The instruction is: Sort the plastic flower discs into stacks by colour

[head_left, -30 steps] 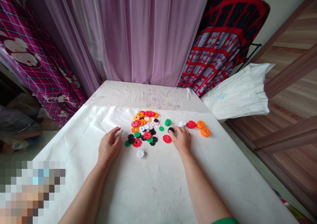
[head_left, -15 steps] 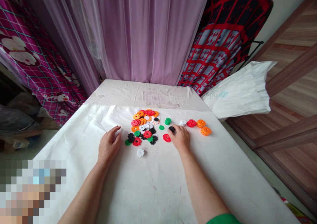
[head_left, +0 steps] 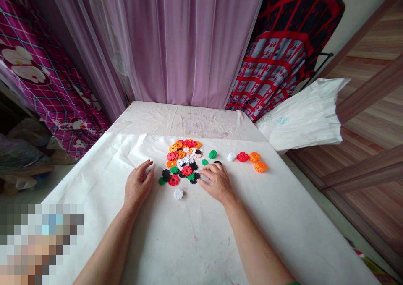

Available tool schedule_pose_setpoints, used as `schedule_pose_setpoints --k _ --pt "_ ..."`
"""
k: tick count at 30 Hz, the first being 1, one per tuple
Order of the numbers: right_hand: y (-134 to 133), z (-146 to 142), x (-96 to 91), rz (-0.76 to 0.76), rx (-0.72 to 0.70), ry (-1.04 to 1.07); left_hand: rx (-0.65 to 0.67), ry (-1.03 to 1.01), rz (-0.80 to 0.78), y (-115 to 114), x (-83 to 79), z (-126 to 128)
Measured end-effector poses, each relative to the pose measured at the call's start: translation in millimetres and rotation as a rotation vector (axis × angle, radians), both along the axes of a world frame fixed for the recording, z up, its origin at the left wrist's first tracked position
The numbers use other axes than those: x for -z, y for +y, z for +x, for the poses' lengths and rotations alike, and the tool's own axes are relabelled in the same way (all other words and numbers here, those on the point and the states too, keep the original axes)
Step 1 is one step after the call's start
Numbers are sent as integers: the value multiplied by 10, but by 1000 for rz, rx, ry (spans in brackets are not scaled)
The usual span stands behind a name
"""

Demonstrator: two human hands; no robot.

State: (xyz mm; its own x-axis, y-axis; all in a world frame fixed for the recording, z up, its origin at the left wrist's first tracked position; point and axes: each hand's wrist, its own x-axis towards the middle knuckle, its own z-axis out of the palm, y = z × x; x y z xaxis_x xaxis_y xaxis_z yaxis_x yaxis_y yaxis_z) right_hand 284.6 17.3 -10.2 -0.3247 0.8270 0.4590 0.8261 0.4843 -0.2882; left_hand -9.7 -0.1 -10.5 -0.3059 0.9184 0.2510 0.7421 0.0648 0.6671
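My left hand [head_left: 138,183] rests on the table left of a mixed pile of plastic snowflake discs [head_left: 186,159], fingers apart and nothing in them. My right hand [head_left: 218,182] reaches over the table at the pile's right side. Its fingers are spread, the tips close to a black disc [head_left: 194,178]; the red disc under it is mostly hidden. Just behind that hand a black disc [head_left: 218,163] shows partly. A small green disc [head_left: 205,162] and a green stack [head_left: 213,154] lie beyond. One white stack [head_left: 178,194] sits apart in front of the pile.
To the right are a white stack [head_left: 231,157], a red stack [head_left: 242,156] and two orange stacks [head_left: 261,167]. A white cloth covers the table [head_left: 195,243]. A white bag [head_left: 305,115] is at the right edge; curtains [head_left: 195,41] hang behind.
My right hand has moved left from the black disc, which stays on the table, to the pile's right edge, covering the red disc. My left hand stays where it was.
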Motion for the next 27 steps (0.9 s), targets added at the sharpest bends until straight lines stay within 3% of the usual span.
schedule_pose_setpoints --k 9,15,22,27 --pt "-15 -152 43 -89 -25 -2 11 -13 19 4 15 -8" --pt "9 -129 98 18 0 48 6 -9 -13 -1 -3 4" --pt "222 427 152 223 380 238 21 5 3 3 -4 -18" --pt "285 500 222 191 422 254 31 14 15 -5 -18 -31"
